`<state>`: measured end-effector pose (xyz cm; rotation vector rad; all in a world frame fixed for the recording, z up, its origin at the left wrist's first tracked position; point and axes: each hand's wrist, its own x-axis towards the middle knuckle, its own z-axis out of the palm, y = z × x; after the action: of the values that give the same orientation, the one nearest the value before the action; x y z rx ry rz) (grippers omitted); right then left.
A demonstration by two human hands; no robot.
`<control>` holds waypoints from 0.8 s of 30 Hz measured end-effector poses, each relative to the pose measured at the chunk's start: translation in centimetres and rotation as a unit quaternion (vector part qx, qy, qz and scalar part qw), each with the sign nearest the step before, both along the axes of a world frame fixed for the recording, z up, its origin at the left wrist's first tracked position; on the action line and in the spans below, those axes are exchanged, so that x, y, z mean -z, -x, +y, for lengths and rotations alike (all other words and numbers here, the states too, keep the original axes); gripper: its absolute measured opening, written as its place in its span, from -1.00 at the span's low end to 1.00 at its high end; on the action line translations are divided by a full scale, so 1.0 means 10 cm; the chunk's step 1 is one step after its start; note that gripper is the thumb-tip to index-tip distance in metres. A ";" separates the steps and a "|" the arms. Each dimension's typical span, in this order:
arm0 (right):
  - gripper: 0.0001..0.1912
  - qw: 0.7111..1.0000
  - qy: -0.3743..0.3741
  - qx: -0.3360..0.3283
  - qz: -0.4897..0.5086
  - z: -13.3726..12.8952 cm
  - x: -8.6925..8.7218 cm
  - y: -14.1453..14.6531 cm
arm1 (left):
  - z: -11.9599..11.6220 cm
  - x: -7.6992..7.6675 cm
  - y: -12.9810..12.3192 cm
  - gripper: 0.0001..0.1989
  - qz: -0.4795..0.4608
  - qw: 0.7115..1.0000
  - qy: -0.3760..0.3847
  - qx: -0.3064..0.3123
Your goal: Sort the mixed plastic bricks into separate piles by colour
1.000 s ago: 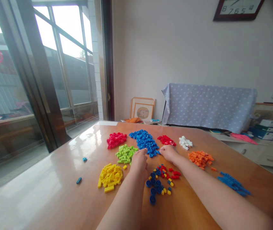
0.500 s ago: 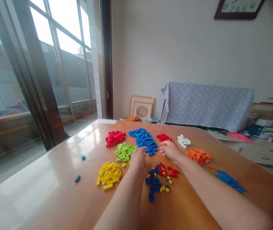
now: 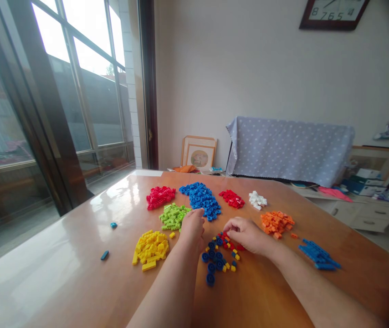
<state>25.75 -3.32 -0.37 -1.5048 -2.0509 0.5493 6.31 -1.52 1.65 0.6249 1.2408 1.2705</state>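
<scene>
- As two bare forearms stretch over the glossy wooden table (image 3: 54, 278), dark blue wheel-shaped pieces (image 3: 210, 268) lie nearest between them, with small yellow cubes (image 3: 233, 269) mixed in.
- Left of the left forearm sits a heap of yellow bricks (image 3: 151, 248); a dark teal strip (image 3: 104, 255) lies well apart from it, and long blue bars (image 3: 318, 254) lie over on the right.
- Low above the scatter's far side, by some small red pieces (image 3: 226, 244), the right hand (image 3: 245, 232) has its fingers curled narrow; from where I stand, I can't tell whether they pinch anything.
- The left hand (image 3: 192, 224) is bent inward just beside the lime green bricks (image 3: 174, 216); what its fingers hold, if anything, I can't tell.
- Beyond the right forearm are orange bricks (image 3: 277, 223), one loose piece beside them.
- Farther back, left to right: crimson bricks (image 3: 161, 197), blue round pieces (image 3: 201, 200), red bricks (image 3: 232, 199), white bricks (image 3: 258, 199).
- Past the table, a framed picture (image 3: 199, 157) leans left of a polka-dotted cloth (image 3: 288, 148); a wall clock (image 3: 333, 13) hangs above.
</scene>
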 end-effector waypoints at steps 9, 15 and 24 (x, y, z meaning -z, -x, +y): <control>-0.83 0.991 -0.026 -0.057 -0.120 -0.20 -0.13 0.24 | -0.02 -0.01 0.00 -0.79 -0.011 1.000 -0.014 0.016; -0.88 0.992 -0.032 -0.030 -0.122 -0.20 -0.14 0.31 | 0.00 0.02 0.00 -0.79 -0.005 1.000 -0.007 0.017; -0.68 0.990 0.038 0.055 0.125 0.06 0.00 0.17 | -0.02 -0.02 0.01 -0.80 -0.005 1.000 -0.013 0.019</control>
<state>24.07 -2.72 -0.40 -1.4984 -1.7627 0.7407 6.21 -1.76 1.86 0.6565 1.2000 1.2576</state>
